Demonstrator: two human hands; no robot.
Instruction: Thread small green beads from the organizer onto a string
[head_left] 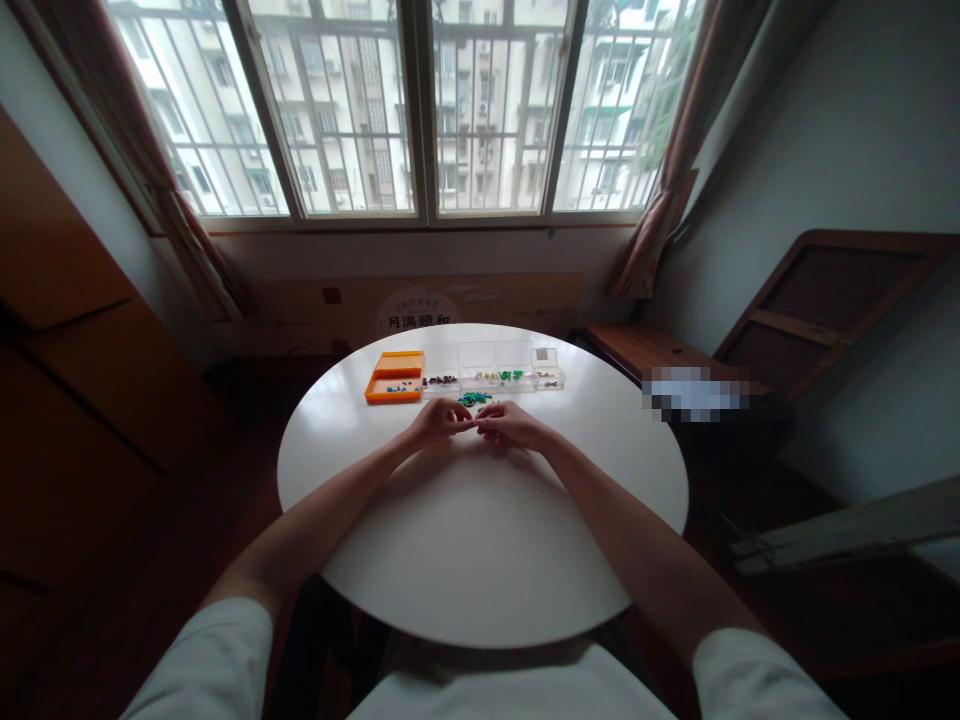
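My left hand [441, 420] and my right hand [508, 426] meet fingertip to fingertip above the white table. The fingers of both are pinched together; whatever lies between them is too small to make out. Just beyond them sits a small heap of green and blue pieces [475, 398], partly hidden by my fingers. Farther back, an orange box [371, 396] stands with its lid raised, holding a few small blue and dark pieces. Beside it, clear plastic boxes [480, 356] with raised lids hold dark pieces [441, 380], pale pieces [485, 377] and green pieces [511, 376].
The round white table [465, 560] fills the middle, its near edge close to my body. A long cardboard box [315, 305] leans below the barred window. To the right are a low wooden table [660, 350] and a brown framed panel [817, 300].
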